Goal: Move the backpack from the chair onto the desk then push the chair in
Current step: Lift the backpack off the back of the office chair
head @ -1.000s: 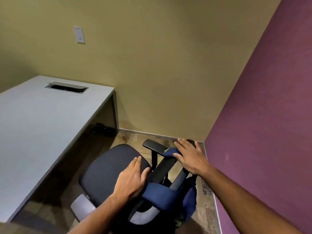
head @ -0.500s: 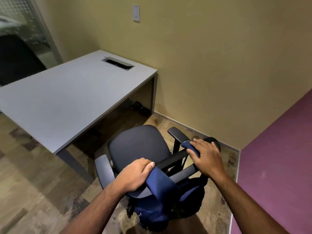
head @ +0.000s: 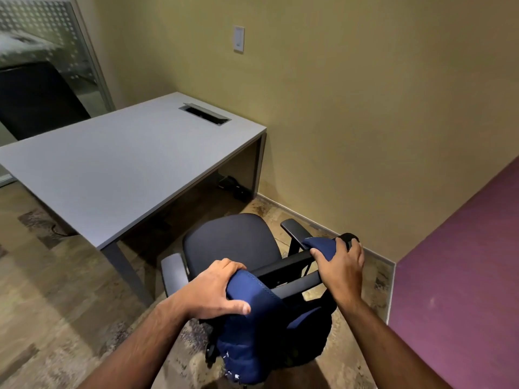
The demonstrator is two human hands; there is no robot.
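Observation:
A dark blue backpack (head: pixel 247 346) hangs behind the backrest of a black office chair (head: pixel 230 240), its two straps draped over the top of the backrest. My left hand (head: pixel 216 290) is closed on the left strap. My right hand (head: pixel 339 262) grips the right strap at the backrest's top bar. The chair's seat is bare and faces the grey desk (head: pixel 112 164), which stands to the left and beyond it. The chair stands pulled out from the desk.
The desk top has a cable opening (head: pixel 205 114) near the far edge. A tan wall with a switch plate (head: pixel 238 39) runs behind, a purple wall (head: pixel 463 276) closes the right side. A glass partition (head: pixel 42 51) is at far left. Dark things lie under the desk (head: pixel 236 186).
My view has swung left and back, showing more desk and floor. Both hands went from resting flat on the chair back to closing around the backpack straps.

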